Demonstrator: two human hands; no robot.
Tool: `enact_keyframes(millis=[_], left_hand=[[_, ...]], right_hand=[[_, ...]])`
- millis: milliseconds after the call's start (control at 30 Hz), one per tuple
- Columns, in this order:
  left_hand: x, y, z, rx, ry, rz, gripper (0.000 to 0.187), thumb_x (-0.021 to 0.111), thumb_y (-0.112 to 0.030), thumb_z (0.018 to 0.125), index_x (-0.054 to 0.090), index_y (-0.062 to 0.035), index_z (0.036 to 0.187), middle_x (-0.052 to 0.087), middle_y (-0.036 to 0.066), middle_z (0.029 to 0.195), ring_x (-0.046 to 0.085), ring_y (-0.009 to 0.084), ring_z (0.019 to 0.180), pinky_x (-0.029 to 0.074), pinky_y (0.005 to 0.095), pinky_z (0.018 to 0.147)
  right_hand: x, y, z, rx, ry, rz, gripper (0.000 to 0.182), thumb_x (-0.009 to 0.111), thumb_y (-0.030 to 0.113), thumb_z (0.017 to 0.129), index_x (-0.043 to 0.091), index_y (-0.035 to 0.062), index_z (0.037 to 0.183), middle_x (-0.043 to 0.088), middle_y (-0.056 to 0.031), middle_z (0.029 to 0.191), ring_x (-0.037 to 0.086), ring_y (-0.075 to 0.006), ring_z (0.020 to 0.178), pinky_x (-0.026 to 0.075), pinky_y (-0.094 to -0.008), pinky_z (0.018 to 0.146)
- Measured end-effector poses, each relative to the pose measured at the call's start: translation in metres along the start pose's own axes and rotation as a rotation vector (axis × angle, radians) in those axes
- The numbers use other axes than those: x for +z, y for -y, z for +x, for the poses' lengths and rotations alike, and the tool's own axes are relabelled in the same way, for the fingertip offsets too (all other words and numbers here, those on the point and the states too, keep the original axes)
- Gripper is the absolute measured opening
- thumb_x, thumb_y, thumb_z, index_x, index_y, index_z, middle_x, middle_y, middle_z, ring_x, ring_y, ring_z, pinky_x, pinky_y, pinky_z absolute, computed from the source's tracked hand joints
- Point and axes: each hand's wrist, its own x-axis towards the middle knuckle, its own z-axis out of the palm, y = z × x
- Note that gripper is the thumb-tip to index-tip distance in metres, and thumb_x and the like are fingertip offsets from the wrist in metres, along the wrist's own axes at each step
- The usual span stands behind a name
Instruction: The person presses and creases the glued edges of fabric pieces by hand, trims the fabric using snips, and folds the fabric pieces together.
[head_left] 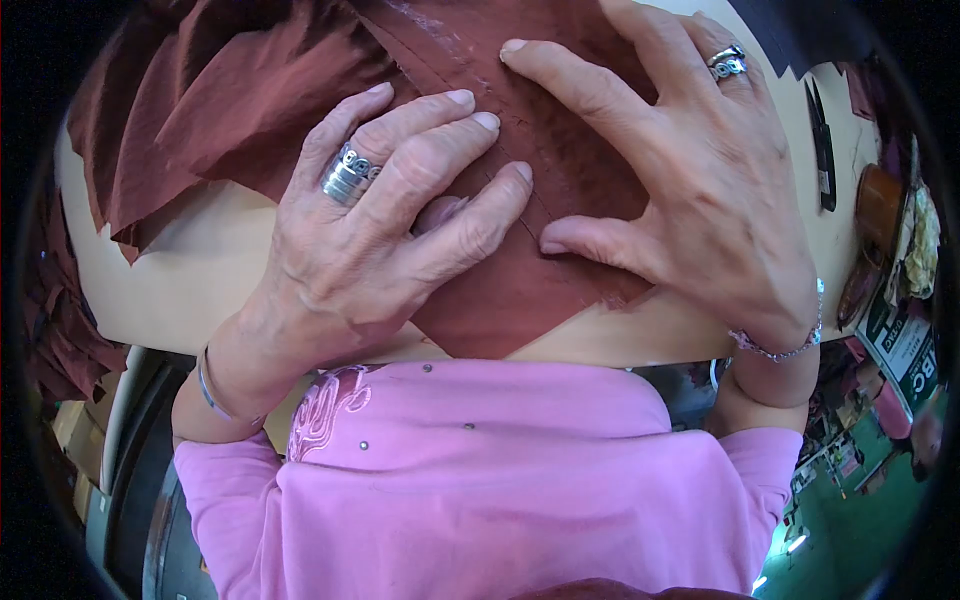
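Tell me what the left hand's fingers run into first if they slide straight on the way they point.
Probably the right hand. The left hand lies flat on the dark red fabric, fingers aimed up-right; the right thumb and index finger lie just beyond them.

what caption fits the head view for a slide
Left hand and right hand pressed flat on dark red woven fabric spread over a pale beige table.

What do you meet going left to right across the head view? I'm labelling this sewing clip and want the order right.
Bunched cloth → left hand, flat on the cloth → right hand, flat on the cloth too → scissors on the table → brown cup.
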Motion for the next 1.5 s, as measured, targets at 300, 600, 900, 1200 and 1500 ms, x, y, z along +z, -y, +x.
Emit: enact_keyframes(millis=[300,600,900,1200,1500], left_hand=[[0.004,-0.001,0.000,0.017,-0.038,0.000,0.036,0.061,-0.011,0.075,0.067,-0.0108,0.111,0.059,0.012,0.116,0.057,0.0314,0.112,0.044,0.0469,0.097],[0.000,0.015,0.002,-0.079,-0.088,-0.022,0.036,0.065,0.001,0.077,0.064,-0.0026,0.112,0.059,0.013,0.118,0.054,0.0357,0.117,0.044,0.0429,0.098],[0.000,0.013,0.001,-0.128,-0.103,0.013,0.037,0.066,0.002,0.078,0.063,-0.0026,0.115,0.058,0.013,0.122,0.053,0.0344,0.120,0.044,0.0413,0.098],[0.002,0.011,-0.003,-0.076,-0.102,0.031,0.043,0.066,0.004,0.073,0.064,-0.0039,0.116,0.059,0.012,0.121,0.054,0.0342,0.118,0.046,0.0408,0.097],[-0.003,-0.002,0.003,-0.036,-0.061,0.057,0.040,0.064,-0.002,0.071,0.066,-0.0025,0.111,0.062,0.013,0.116,0.056,0.0335,0.114,0.047,0.0402,0.095]], right_hand=[[0.005,-0.005,0.001,0.007,-0.049,0.129,0.055,0.076,0.020,0.069,0.059,0.0043,0.119,0.056,-0.0153,0.100,0.055,-0.0303,0.089,0.044,-0.0387,0.079],[0.010,-0.005,0.010,0.140,-0.218,0.584,0.050,0.062,-0.001,0.075,0.055,0.0022,0.124,0.064,-0.0146,0.104,0.062,-0.0265,0.085,0.044,-0.0354,0.079],[0.007,-0.009,0.020,0.186,-0.149,0.699,0.048,0.055,-0.010,0.075,0.058,0.0032,0.121,0.064,-0.0160,0.111,0.064,-0.0267,0.088,0.047,-0.0337,0.078],[-0.045,0.009,0.042,0.627,0.200,0.878,0.051,0.052,-0.011,0.075,0.057,0.0030,0.123,0.065,-0.0164,0.109,0.065,-0.0257,0.082,0.049,-0.0341,0.074],[0.012,-0.011,0.018,0.177,-0.117,0.660,0.054,0.058,-0.006,0.074,0.055,0.0042,0.126,0.066,-0.0143,0.100,0.064,-0.0270,0.078,0.048,-0.0349,0.073]])
